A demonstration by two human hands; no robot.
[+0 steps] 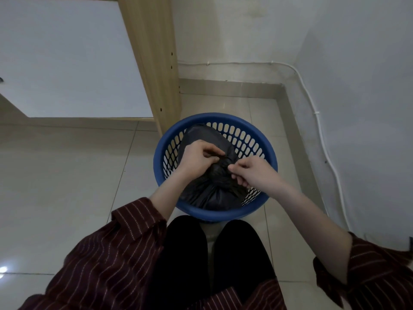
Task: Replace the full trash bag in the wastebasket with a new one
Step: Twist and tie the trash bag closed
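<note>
Pale tiled floor (pixel 67 175) in a wall corner. Nearest stands the blue wastebasket (pixel 214 214), with the black trash bag (pixel 207 195) sitting inside. The left hand (pixel 200 157) pinches its bunched neck from 10 o'clock, the right hand (pixel 253 173) from 3 o'clock. The film looks thin, soft and slippery, so it is best lifted by that gathered neck. A wooden post (pixel 154 63) rises at 11 o'clock beyond.

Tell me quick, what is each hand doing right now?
Left hand: closed, pinching the gathered top of the black trash bag.
Right hand: closed, pinching the same bag's gathered top from the other side.
</note>
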